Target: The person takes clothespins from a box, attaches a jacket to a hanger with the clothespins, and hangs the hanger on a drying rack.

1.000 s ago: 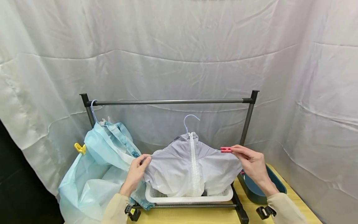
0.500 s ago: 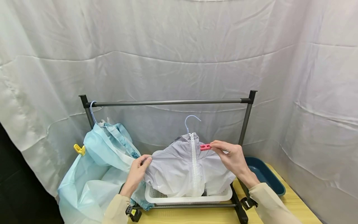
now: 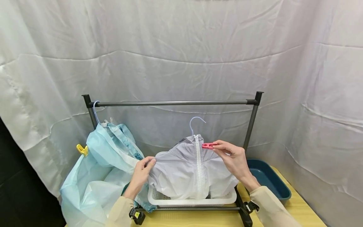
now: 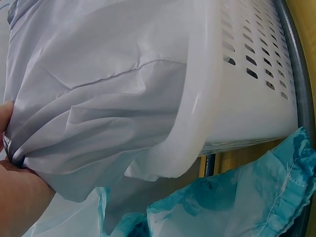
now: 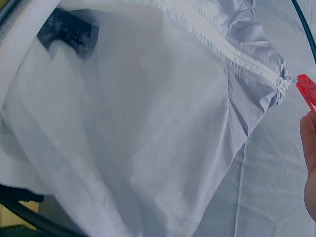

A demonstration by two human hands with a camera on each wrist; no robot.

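Head view: a person stands at a low clothes rack [image 3: 173, 102] with a white jacket [image 3: 181, 171] on a pale blue hanger [image 3: 196, 121], the jacket's lower part draped into a white basket [image 3: 193, 201].
Left hand [image 3: 141, 173]: fingers curled round the jacket's shoulder edge, holding the cloth bunched; the left wrist view shows the gathered folds [image 4: 74, 133] right at the hand.
Right hand [image 3: 233, 157]: pinching a red clothes peg [image 3: 209, 145] at fingertip level, just beside the collar and zip [image 3: 198, 157].
Peg position: close to the collar top, apart from the cloth as far as I can tell — the right wrist view shows its tip [image 5: 307, 91] just off the zip end.
Step in hand: probably bringing the peg to the jacket near the hanger — not yet clipped on.
Next move calls for: likely squeezing the peg open and seating it over cloth and hanger arm.
Nearby: a light blue garment [image 3: 96, 167] hangs at the rack's left end; a dark blue tray [image 3: 269, 183] sits on the table at the right.
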